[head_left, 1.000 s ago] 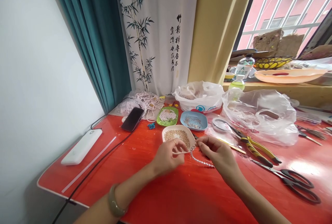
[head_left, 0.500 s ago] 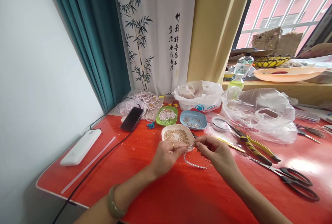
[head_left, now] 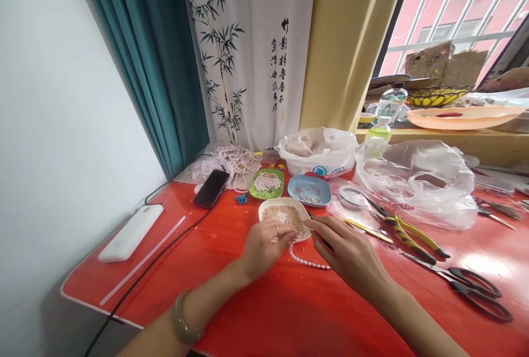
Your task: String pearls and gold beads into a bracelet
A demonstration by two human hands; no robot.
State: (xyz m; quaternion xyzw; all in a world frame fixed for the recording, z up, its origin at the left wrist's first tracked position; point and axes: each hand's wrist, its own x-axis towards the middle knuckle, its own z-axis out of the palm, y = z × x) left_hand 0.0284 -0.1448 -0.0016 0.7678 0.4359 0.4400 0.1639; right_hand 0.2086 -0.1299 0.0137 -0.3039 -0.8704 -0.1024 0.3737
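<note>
My left hand (head_left: 268,244) is closed in a pinch at the upper end of a pearl bead strand (head_left: 308,263), which curves down onto the red table. Close beside it, my right hand (head_left: 343,244) has its fingers curled around a slim dark tool (head_left: 328,245), mostly hidden under the palm; its kind cannot be made out. Just beyond both hands lies a cream dish (head_left: 264,206) of gold beads (head_left: 285,216), partly covered by my left fingers. Behind that stand a green dish (head_left: 253,191) of pale beads and a blue dish (head_left: 320,201) with small metal pieces.
Yellow-and-black pliers (head_left: 407,236), black-handled scissors (head_left: 467,285) and a yellow stick (head_left: 366,228) lie to the right. Plastic bags (head_left: 417,180) and a roll of tape (head_left: 351,197) sit behind. A phone (head_left: 211,188), cable and white power bank (head_left: 131,233) occupy the left.
My right hand has turned palm-down and its fingers have curled around the dark tool. The fingertips no longer pinch at the strand's end. My left hand keeps its pinch.
</note>
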